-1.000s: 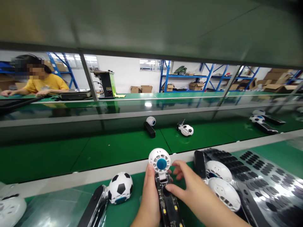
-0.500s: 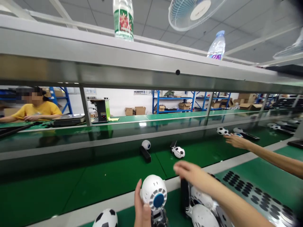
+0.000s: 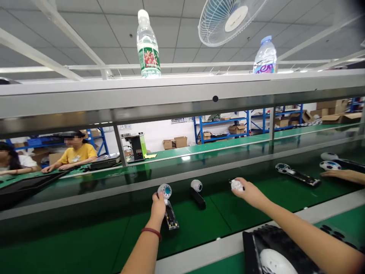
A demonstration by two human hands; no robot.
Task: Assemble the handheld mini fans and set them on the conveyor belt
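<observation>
My left hand (image 3: 158,205) is stretched out over the green conveyor belt (image 3: 119,228), closed around a handheld fan (image 3: 167,203) with a white round head, a blue centre and a black handle whose circuit board shows. My right hand (image 3: 247,192) reaches further right and is closed on a small football-patterned fan (image 3: 236,185) lying on the belt. Between my hands another white-headed fan with a black handle (image 3: 197,193) lies on the belt.
A co-worker's hand (image 3: 339,174) rests at the right by more fans (image 3: 296,174). Two people sit across the line at the left. A metal shelf overhead carries two water bottles (image 3: 147,45). A black tray (image 3: 273,251) with white parts sits at my near edge.
My view rose. My left hand carried the blue-centred fan from the near bench out onto the belt. My right hand left the fan's handle and reached forward to take hold of the football fan.
</observation>
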